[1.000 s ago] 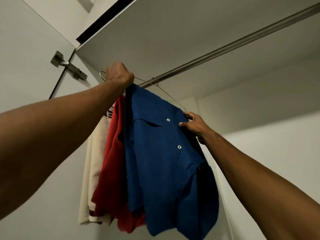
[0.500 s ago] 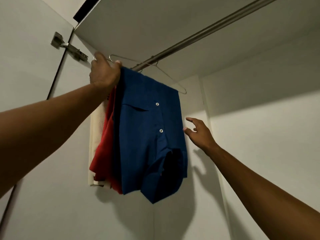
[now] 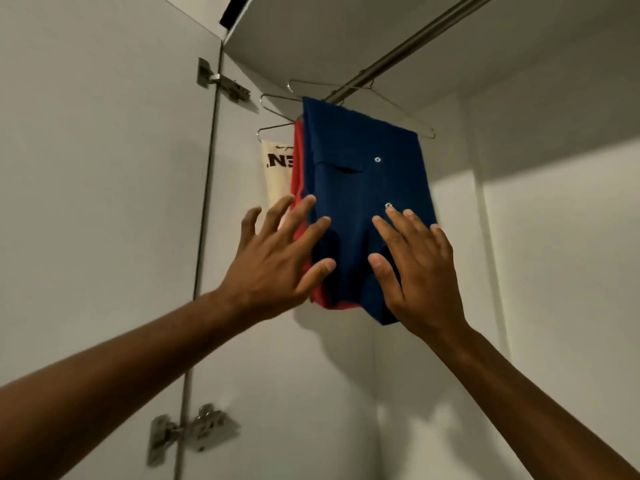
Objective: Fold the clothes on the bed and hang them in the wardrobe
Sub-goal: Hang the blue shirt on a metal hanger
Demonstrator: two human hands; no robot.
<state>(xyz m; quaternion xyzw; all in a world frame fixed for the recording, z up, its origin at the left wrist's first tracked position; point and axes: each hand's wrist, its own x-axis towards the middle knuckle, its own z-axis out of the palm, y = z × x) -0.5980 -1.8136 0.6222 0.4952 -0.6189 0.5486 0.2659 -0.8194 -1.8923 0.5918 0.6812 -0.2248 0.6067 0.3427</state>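
Observation:
A folded blue shirt [image 3: 360,188] with white buttons hangs on a wire hanger [image 3: 391,102] from the metal rail [image 3: 412,39] inside the wardrobe. Behind it hang a red garment [image 3: 298,157] and a cream garment [image 3: 277,164] with black letters, each on its own wire hanger. My left hand [image 3: 277,258] is raised in front of the clothes' lower left with fingers spread, holding nothing. My right hand [image 3: 415,268] is spread in front of the blue shirt's lower right; whether either touches the fabric I cannot tell.
The white wardrobe door [image 3: 104,202] stands open on the left, with an upper hinge [image 3: 221,83] and a lower hinge [image 3: 190,433]. A white shelf [image 3: 346,26] sits just above the rail. White wardrobe walls [image 3: 554,271] close in the back and right.
My left hand has let go of the hanger top and dropped down. My right hand has come up to the blue shirt's lower part. Both hands now show spread fingers.

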